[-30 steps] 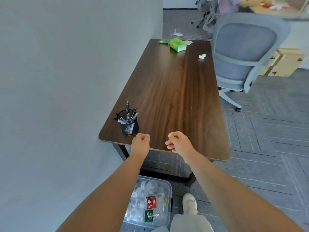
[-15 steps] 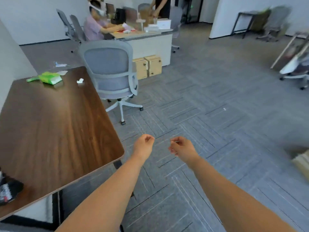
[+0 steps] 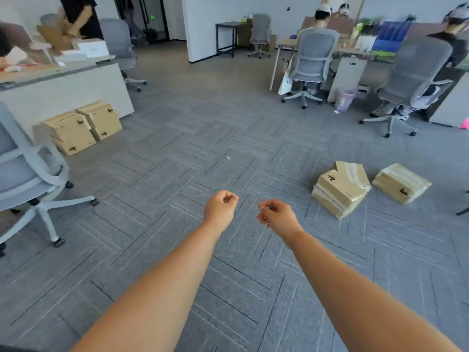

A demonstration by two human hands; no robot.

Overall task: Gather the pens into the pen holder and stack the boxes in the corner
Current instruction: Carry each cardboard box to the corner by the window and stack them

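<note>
Tan cardboard boxes lie on the grey carpet at the right: a tilted box [image 3: 341,188] resting on a flatter one, and a single box [image 3: 401,182] a little farther right. My left hand [image 3: 220,208] and my right hand [image 3: 278,216] are held out in front of me above the carpet, both loosely curled with nothing in them. The boxes are ahead and to the right of my right hand, well apart from it. The pen holder and the wooden table are out of view.
More tan boxes [image 3: 81,125] are stacked against a white desk [image 3: 63,87] at the left. A grey office chair [image 3: 22,174] stands at the left edge. People sit on chairs [image 3: 311,64] at desks at the far right. A pink bin [image 3: 344,99] stands there.
My view has swung to the right, away from the wooden table and the pen holder, onto the open carpet with the boxes. Both hands stay curled in front of me.
</note>
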